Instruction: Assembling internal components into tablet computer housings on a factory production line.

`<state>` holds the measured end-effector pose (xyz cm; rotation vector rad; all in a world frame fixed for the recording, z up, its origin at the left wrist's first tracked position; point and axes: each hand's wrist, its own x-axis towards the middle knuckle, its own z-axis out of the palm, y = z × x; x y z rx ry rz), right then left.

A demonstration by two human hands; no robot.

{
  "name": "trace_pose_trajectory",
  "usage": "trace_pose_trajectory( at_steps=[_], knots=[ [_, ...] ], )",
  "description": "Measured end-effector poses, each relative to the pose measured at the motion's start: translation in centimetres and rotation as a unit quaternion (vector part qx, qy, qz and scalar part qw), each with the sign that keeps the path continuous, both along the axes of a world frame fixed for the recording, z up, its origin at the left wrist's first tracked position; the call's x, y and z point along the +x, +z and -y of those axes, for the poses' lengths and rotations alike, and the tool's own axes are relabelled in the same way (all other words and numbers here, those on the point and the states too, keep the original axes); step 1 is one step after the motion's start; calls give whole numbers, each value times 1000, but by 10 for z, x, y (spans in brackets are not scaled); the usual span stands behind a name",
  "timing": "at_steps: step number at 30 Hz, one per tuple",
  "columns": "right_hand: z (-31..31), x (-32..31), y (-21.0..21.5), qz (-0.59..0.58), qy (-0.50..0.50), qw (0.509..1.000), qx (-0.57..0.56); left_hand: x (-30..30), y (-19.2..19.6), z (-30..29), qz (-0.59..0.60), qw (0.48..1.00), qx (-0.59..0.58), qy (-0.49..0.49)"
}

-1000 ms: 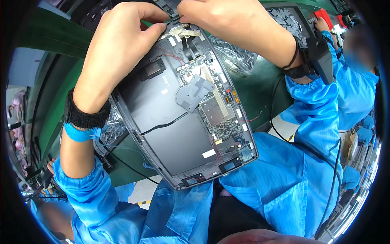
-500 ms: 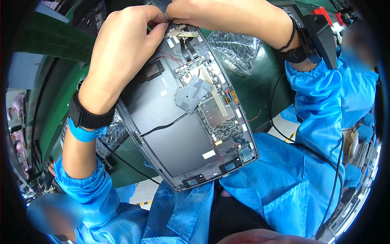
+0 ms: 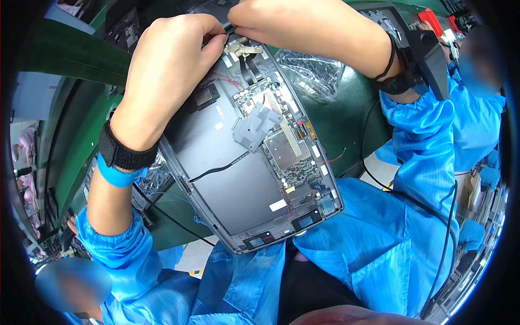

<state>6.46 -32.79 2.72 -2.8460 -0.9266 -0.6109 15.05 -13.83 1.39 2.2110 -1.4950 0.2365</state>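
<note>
An opened tablet housing (image 3: 233, 203) lies tilted before me, its inside facing up, its near edge by my blue smock. Along its right side runs a circuit board (image 3: 285, 153); a loose-looking grey metal plate (image 3: 253, 129) partly covers it. A black cable (image 3: 219, 167) crosses the bare grey floor of the housing. At the far edge my left hand (image 3: 165, 70) is closed in a pinch, thumb against index finger. My right hand (image 3: 265, 17) works just beside it, fingers bent together at the rim. What either hand's fingertips hold is hidden. Crumpled tape (image 3: 242, 50) and flat cables sit just below them.
Clear plastic bags with dark parts (image 3: 311, 73) lie right of the housing on the green bench (image 3: 346, 122). A wristband (image 3: 127, 149) with a cord circles my left wrist; a black device (image 3: 425, 59) is strapped to my right forearm. Other people sit at both sides.
Both hands have shifted slightly nearer to me along the housing's far edge, the left one also a little to the right. The housing has barely moved.
</note>
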Motion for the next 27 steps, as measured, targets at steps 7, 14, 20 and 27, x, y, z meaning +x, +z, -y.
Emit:
trace_pose_trajectory(
  at_steps=[7,14,20,27],
  knots=[
    [-17,2,0,-30,-44,994,-95,-2,0,-3,53,999,5,1],
    [-23,-39,-1,99,-33,994,39,3,-2,-7,2,999,-33,-18],
    [-54,-81,8,-80,-68,992,69,-26,22,-28,-3,999,-34,-14],
    [-42,-78,-14,-120,-33,973,195,-85,23,-61,-131,989,65,-6]
  ],
)
